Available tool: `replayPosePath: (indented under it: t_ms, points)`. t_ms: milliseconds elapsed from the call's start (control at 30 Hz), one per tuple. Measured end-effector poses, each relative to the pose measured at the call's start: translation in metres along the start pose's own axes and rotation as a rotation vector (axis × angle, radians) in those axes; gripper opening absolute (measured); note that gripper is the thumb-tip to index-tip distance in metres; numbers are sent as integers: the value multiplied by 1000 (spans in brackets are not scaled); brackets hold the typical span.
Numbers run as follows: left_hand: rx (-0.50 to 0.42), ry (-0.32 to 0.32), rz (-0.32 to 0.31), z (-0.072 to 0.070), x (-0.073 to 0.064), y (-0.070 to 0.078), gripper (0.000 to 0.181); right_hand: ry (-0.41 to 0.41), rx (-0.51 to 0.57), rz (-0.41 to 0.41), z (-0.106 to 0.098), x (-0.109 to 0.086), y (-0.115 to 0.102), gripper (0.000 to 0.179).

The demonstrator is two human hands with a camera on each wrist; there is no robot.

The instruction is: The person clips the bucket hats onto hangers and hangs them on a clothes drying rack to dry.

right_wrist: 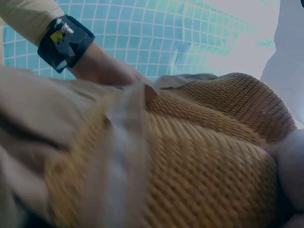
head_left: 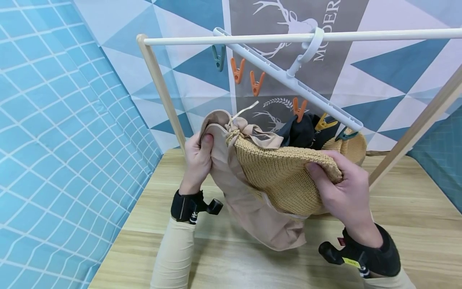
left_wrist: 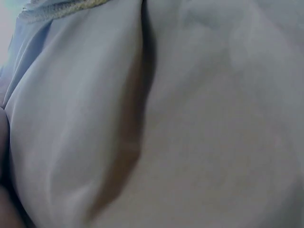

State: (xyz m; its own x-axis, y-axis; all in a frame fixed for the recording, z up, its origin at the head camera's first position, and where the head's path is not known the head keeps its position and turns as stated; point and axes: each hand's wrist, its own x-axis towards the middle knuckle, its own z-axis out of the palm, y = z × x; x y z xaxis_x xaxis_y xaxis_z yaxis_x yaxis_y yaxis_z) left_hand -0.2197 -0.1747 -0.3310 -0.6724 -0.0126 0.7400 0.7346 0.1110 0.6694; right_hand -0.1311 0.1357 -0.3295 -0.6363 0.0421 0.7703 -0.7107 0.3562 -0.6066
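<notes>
Between both hands is a tan woven straw hat (head_left: pixel 281 176) with beige cloth (head_left: pixel 245 204) attached, its lower end drooping over the table. My left hand (head_left: pixel 197 160) grips the cloth at its upper left, thumb on top, beside a thin pale cord (head_left: pixel 245 111). The right hand (head_left: pixel 344 188) pinches the woven edge at the far right, thumb on the near side. Folded beige cloth (left_wrist: pixel 213 123) fills most of the left wrist view. In the right wrist view a pale strip (right_wrist: pixel 121 161) crosses the weave (right_wrist: pixel 204 171), with the left hand behind it.
A white hanger (head_left: pixel 281 76) hangs aslant from a white rail (head_left: pixel 231 39) with wooden posts (head_left: pixel 162 88). Orange clips (head_left: pixel 257 83) and a green clip (head_left: pixel 218 58) dangle from it. Behind the hat, clips hold dark cloth (head_left: pixel 301 130) and a second woven item (head_left: pixel 351 146). Below lies a wooden table (head_left: pixel 148 241).
</notes>
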Motion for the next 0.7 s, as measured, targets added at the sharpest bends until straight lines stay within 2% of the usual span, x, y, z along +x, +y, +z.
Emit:
replayPosePath:
  t_ms: [133, 233, 367, 467, 567, 700]
  points:
    - [46, 53, 64, -9, 1, 5, 98, -99, 139, 15, -5, 4, 1, 55]
    - [44, 74, 124, -17, 1, 7, 88, -156, 287, -23, -9, 6, 4, 73]
    - [59, 71, 210, -20, 0, 12, 77, -174, 422, -93, -11, 7, 8, 80]
    - [84, 45, 250, -15, -1, 17, 73, -172, 453, -118, -11, 6, 8, 83]
    - [97, -12, 296, -8, -2, 20, 65, -178, 455, -144, -8, 5, 6, 86]
    - [108, -103, 376, 3, -3, 22, 57, -222, 368, -185, -5, 4, 7, 83]
